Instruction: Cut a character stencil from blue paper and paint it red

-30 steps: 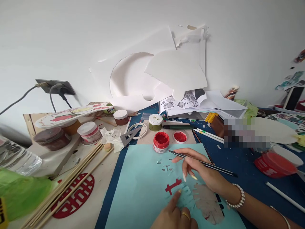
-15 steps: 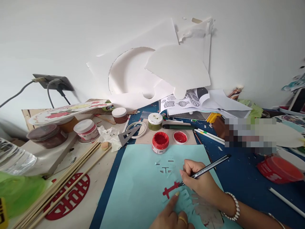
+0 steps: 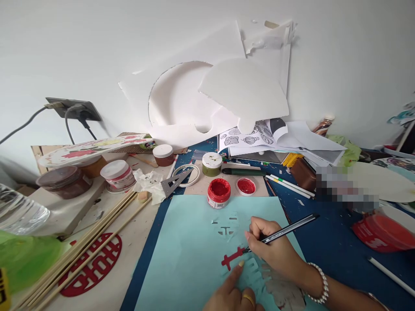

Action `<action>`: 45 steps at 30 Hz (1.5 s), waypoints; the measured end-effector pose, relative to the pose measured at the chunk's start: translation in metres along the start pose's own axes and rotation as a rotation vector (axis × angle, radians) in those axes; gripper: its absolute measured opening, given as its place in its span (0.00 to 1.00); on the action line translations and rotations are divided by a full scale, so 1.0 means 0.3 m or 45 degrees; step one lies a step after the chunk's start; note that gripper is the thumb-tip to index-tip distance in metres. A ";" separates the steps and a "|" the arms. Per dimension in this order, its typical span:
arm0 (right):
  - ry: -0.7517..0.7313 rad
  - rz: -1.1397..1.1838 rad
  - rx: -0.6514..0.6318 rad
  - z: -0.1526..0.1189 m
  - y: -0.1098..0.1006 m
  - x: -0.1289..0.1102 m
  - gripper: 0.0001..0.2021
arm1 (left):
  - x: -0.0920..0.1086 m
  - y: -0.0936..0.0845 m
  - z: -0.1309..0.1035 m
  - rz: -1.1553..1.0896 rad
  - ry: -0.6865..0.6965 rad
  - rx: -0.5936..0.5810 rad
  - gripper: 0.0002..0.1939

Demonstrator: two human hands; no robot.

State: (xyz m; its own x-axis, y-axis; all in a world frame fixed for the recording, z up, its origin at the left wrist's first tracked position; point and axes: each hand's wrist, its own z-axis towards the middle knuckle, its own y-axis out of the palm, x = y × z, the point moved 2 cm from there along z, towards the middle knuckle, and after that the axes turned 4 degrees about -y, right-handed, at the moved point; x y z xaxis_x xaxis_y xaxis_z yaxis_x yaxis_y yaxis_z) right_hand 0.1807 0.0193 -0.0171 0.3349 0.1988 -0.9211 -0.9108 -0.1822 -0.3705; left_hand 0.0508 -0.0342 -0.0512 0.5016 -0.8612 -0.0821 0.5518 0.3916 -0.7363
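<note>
Low in the middle, my left hand lies with its index finger stretched out, the tip pressed down beside a small dark red shape. Its other fingers are curled, and a ring is on one. My right hand is closed round a slim black and grey pen, whose tip meets the right end of the red shape. Under both hands is a light blue sheet with small cut-outs. Part of a grey, worn plate shows below my right hand.
Behind the sheet stand an open jar of red paint and its lid. Left are wooden sticks over a red round cut-out, a triangle ruler and a tape roll. White boards lean on the wall.
The view has shifted slightly. The far end of the pen leans a little more to the right, while its tip and my left fingertip stay at the red shape.
</note>
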 end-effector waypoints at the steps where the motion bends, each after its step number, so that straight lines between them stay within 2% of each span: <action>1: 0.003 -0.008 -0.010 -0.001 0.000 0.001 0.14 | -0.001 0.000 0.001 0.000 -0.005 0.000 0.21; 8: -0.024 -0.035 0.007 0.000 0.000 0.000 0.14 | -0.006 -0.003 0.010 0.017 0.013 0.001 0.22; 14: -0.019 -0.060 -0.042 -0.001 -0.001 -0.006 0.14 | -0.007 -0.024 0.030 0.049 0.043 0.030 0.24; 17: -0.021 -0.037 -0.006 -0.001 -0.003 -0.009 0.14 | -0.007 -0.019 0.025 0.040 0.009 0.013 0.24; 20: -0.010 -0.010 -0.054 0.001 0.000 -0.011 0.13 | -0.005 -0.012 0.018 0.016 0.011 -0.008 0.23; 26: -0.004 -0.018 -0.021 0.000 -0.001 -0.007 0.14 | -0.007 -0.019 0.033 0.045 0.018 0.052 0.24; 29: -0.005 -0.032 -0.071 -0.001 0.001 -0.006 0.14 | -0.010 -0.017 0.034 0.049 0.004 0.067 0.24; 34: -0.008 -0.065 -0.030 -0.001 -0.001 -0.007 0.13 | -0.007 -0.012 0.027 0.046 0.007 0.052 0.23; 38: -0.009 -0.079 -0.066 -0.002 0.000 -0.010 0.13 | -0.005 -0.020 0.038 0.071 -0.019 0.116 0.25; 45: -0.008 -0.091 -0.051 -0.003 -0.001 -0.014 0.13 | -0.003 -0.015 0.031 0.079 -0.017 0.082 0.24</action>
State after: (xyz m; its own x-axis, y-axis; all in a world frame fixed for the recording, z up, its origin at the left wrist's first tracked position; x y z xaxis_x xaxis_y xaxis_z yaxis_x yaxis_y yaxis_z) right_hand 0.1799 0.0178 -0.0133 0.3970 0.2189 -0.8913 -0.8743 -0.2054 -0.4398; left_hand 0.0540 -0.0322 -0.0416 0.5447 -0.8305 -0.1166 0.5610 0.4642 -0.6854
